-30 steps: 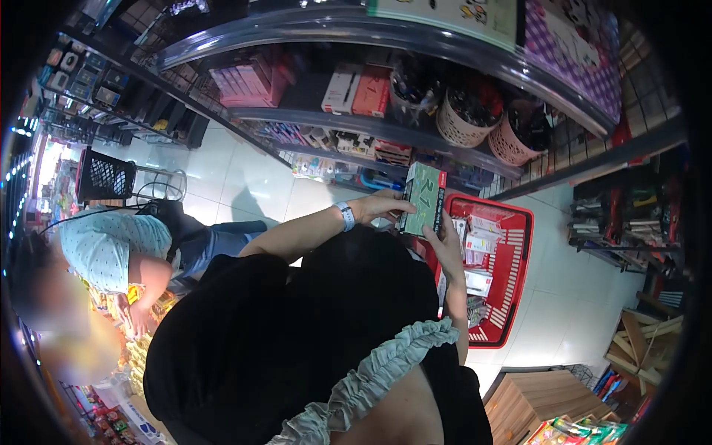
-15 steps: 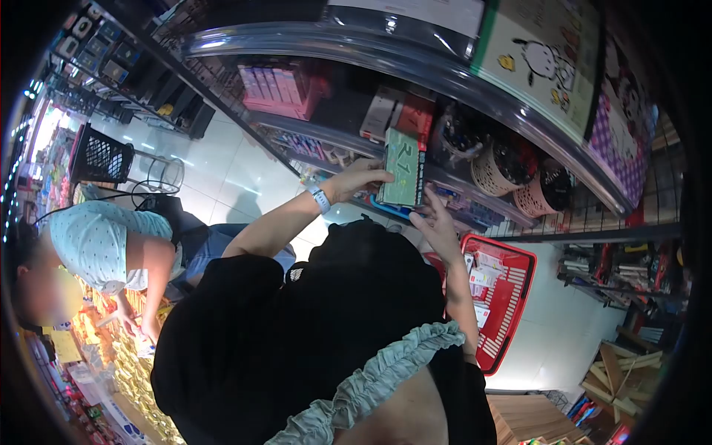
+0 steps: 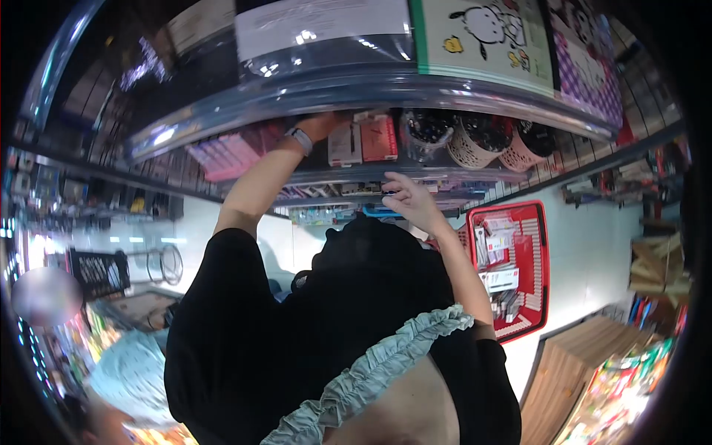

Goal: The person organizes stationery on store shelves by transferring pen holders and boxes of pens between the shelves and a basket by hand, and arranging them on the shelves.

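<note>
At the upper middle of the frame, the left hand (image 3: 324,126) is over the shelf (image 3: 326,177), just beside a white box (image 3: 345,146); a red box (image 3: 380,139) lies right of that. Shadow hides its fingers, so its grip cannot be told. The right hand (image 3: 413,203), loosely spread, hovers below the red box.

Left hand (image 3: 319,128) partly hidden by upper shelf (image 3: 334,93)
</note>
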`<state>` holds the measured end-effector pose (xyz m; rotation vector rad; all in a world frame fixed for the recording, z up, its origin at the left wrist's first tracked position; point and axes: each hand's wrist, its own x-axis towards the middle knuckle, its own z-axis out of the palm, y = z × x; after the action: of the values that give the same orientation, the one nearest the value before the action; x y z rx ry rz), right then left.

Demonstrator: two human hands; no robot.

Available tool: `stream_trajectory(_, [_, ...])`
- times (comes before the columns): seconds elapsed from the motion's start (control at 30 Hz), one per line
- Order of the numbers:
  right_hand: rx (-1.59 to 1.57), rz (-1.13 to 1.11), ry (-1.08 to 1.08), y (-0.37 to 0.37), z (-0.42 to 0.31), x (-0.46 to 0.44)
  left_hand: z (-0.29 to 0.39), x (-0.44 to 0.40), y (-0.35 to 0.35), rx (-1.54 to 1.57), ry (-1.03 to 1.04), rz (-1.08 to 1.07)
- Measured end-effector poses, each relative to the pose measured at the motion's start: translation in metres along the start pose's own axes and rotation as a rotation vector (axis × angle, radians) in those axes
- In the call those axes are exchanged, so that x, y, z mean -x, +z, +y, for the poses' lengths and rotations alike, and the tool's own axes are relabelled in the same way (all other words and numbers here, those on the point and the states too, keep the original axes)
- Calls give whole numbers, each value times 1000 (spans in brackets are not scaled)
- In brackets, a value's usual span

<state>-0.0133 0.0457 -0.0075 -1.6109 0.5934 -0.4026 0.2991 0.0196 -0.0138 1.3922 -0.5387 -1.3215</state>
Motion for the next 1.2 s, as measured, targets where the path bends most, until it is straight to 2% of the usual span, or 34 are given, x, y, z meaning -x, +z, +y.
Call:
stream_trajectory(0.1, [36,48,-23,6,5,-1,13,-32,-6,-108,27,-11])
stream_trajectory(0.23, [65,64,75,9,-7,0,20,-60,-8,-234,57,-37])
stream_trajectory(0.37, [90,145,35,18,20,-2,25,-77,-7,-321,81,-66])
stream_trajectory(0.97, [215,187,117,18,20,-14,25,-101,1,-495,172,-171])
stream_trajectory(1.2, [214,205,123,17,33,-9,14,-110,0,-596,225,-303])
